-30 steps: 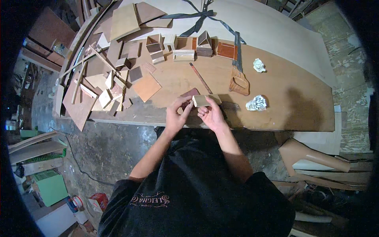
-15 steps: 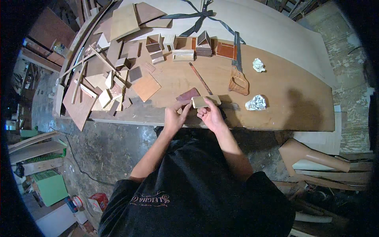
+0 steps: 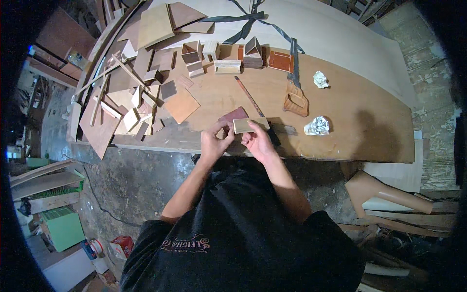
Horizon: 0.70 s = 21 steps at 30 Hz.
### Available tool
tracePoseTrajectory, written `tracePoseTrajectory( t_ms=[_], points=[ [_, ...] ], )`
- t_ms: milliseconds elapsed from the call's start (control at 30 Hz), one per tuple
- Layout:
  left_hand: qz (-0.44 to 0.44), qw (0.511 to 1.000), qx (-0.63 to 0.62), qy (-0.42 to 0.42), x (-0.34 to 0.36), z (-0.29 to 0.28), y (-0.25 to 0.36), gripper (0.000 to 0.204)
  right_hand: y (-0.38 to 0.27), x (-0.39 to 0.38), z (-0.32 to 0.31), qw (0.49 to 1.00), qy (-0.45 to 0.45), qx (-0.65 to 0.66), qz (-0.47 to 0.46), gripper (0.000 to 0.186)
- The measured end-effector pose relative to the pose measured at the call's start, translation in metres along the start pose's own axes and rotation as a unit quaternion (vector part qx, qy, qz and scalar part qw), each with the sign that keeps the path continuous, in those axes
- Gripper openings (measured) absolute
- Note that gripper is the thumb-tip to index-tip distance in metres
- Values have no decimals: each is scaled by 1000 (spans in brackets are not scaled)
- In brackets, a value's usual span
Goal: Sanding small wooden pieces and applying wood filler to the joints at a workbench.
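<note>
Above the bench's near edge, my right hand point(image 3: 258, 142) grips a small pale rectangular wooden block point(image 3: 250, 126), thumb on its upper face and fingers curled beneath. My left hand point(image 3: 217, 141) is just left of the block's end, its fingers bent and pinched together; whatever they may hold is too small to make out. Behind the block lies a dark red piece of sandpaper point(image 3: 232, 115), partly covered by it. A thin reddish, speckled stick point(image 3: 249, 96) points away from the block toward the far side.
A handsaw point(image 3: 295, 100) and two crumpled white wads point(image 3: 316, 126) lie to the right. Several small wooden boxes point(image 3: 227, 67) stand along the back. Offcuts and strips point(image 3: 131, 119) are heaped at the left, beside an orange-brown square sheet point(image 3: 182, 105).
My left fingers have drawn back a little from the block's left end and curled in. The block has shifted slightly left in my right hand, and the view has moved slightly.
</note>
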<state>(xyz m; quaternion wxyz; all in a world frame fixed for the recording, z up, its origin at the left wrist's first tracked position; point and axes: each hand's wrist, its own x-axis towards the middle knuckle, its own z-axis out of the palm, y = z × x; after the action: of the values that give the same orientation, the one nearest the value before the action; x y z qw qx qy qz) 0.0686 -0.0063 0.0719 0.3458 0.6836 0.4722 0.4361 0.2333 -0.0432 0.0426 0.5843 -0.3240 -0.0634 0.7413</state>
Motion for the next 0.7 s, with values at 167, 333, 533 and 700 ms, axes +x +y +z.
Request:
tracePoseTrajectory(
  t_ms=[167, 333, 533, 700],
  points=[
    [10, 1000, -5, 21, -1, -1, -5, 18, -1, -4, 12, 999, 11, -37, -29, 14],
    [-3, 999, -24, 27, 1, -4, -3, 20, -2, -5, 16, 995, -13, -72, -68, 16],
    [2, 1000, -24, 12, 5, -10, -8, 22, 3, -5, 18, 989, -23, -101, -103, 16],
    [-21, 999, -43, -10, 6, -14, -10, 22, 3, -8, 26, 985, -8, -124, -120, 19]
  ],
)
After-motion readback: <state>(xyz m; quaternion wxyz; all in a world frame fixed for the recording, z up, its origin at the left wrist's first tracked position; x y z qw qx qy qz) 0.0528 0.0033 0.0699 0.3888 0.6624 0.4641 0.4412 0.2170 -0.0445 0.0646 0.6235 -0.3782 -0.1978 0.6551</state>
